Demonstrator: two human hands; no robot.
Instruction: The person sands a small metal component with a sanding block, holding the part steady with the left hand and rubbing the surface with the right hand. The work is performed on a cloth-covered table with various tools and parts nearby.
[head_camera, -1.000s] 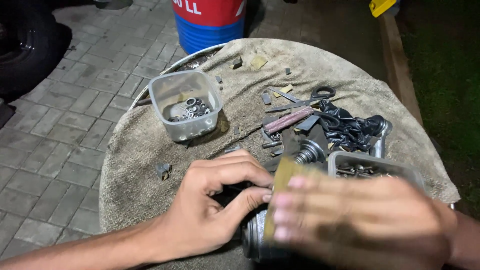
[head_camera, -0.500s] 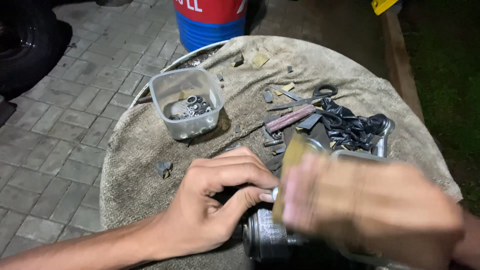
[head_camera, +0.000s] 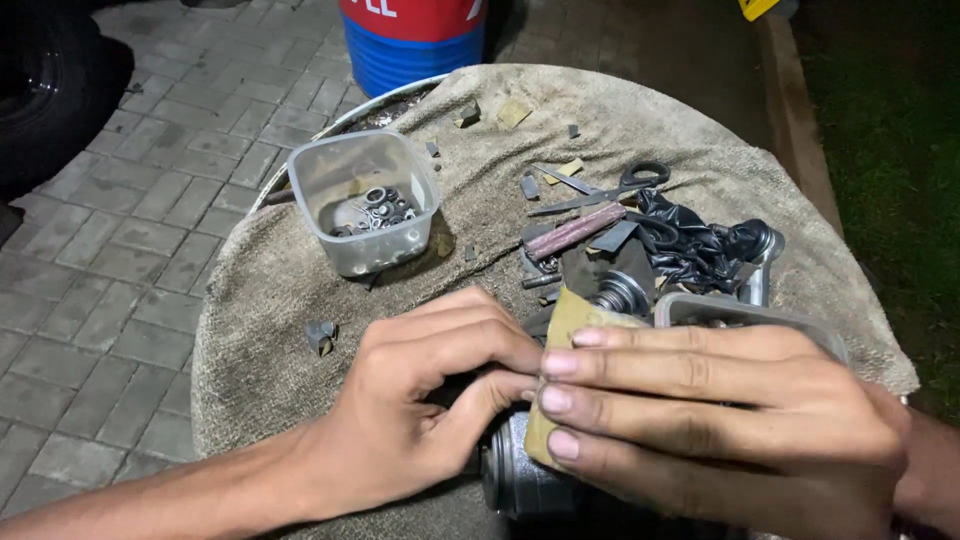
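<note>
The metal cylinder part (head_camera: 520, 480) lies low at the near edge of the counter (head_camera: 260, 300), under both hands, and only its grey round end shows between them. The left hand (head_camera: 420, 410) is curled around it from the left side, fingers closed on the part to keep it steady. The right hand (head_camera: 720, 420) lies flat, fingers together, and presses a piece of tan sandpaper (head_camera: 565, 325) on top of the part. I judge the sanding is in the middle: the visible metal looks dull grey, but most of the surface is hidden, so what is left I cannot tell. Beyond the left hand stands a clear plastic tub (head_camera: 365, 200) with small washers; beyond the right hand lie scissors (head_camera: 610, 185) and black plastic (head_camera: 700, 245).
</note>
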